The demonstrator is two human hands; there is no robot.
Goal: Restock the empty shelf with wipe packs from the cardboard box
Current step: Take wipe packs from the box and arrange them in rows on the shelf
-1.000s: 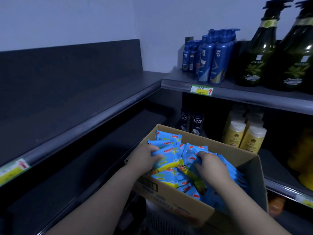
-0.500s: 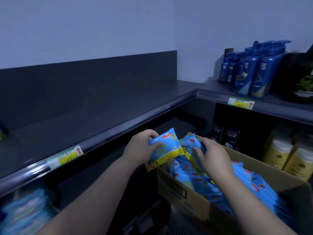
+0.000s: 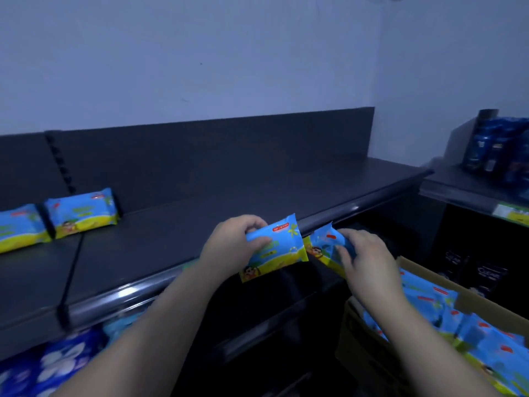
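curling round a wipe pack [image 3: 274,247]: left hand [image 3: 229,247], fingers over its top edge, thumb pressed on its face. pack held at the front lip of the dark shelf [image 3: 200,224]. right hand [image 3: 369,262] fingers pinching a second pack [image 3: 325,247], just beside the first, up and left of the cardboard box [image 3: 355,339]. more packs [image 3: 429,302] heaped in box. two packs [image 3: 81,212] sit side by side on shelf, far left
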